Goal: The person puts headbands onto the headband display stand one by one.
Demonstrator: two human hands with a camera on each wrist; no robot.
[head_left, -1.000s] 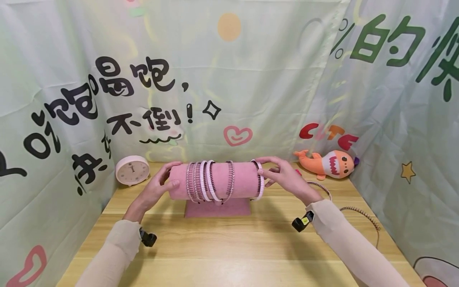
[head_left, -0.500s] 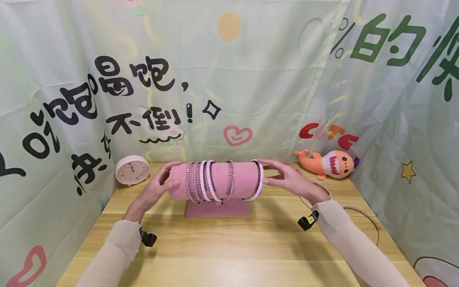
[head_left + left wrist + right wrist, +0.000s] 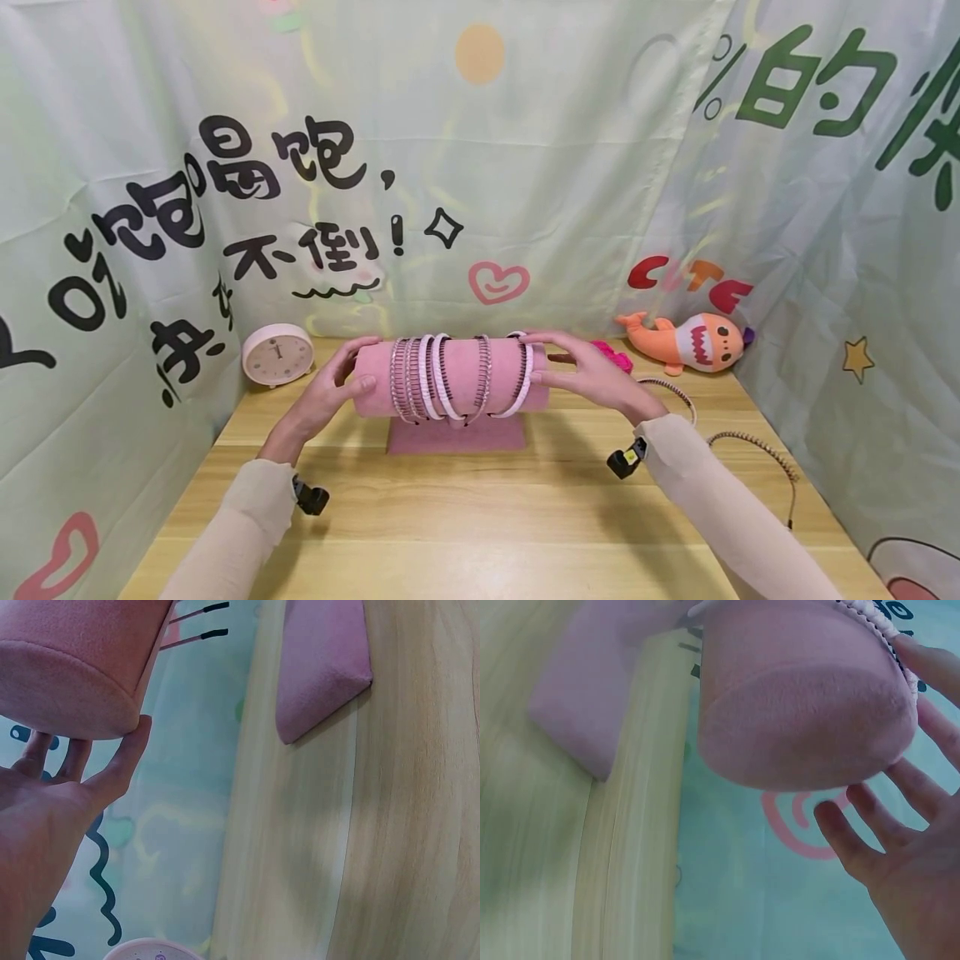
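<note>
A pink velvet roll stand [image 3: 502, 379] bears several headbands with combed teeth, some slim and beaded [image 3: 397, 379], some white. My left hand [image 3: 324, 398] holds the roll's left end, thumb in front and fingers behind; in the left wrist view that hand [image 3: 67, 802] lies at the round end face. Near the right end, my right hand [image 3: 592, 375] grips a white headband [image 3: 528, 358] between thumb in front and index finger on top. From the right wrist, the same headband [image 3: 866, 611] wraps the roll, fingertips at its edge and the other fingers spread by the end face.
Behind the right forearm, a thin braided band [image 3: 757, 446] curves over the wooden table [image 3: 480, 517], another curved band [image 3: 675, 392] beside it. A bright pink item [image 3: 615, 356] and an orange plush shark [image 3: 690, 343] sit back right. A round clock [image 3: 277, 356] stands back left.
The white headband at the right end has slid left along the roll, with my right hand following it. The pink item behind that hand now shows more. My left hand has stayed put.
</note>
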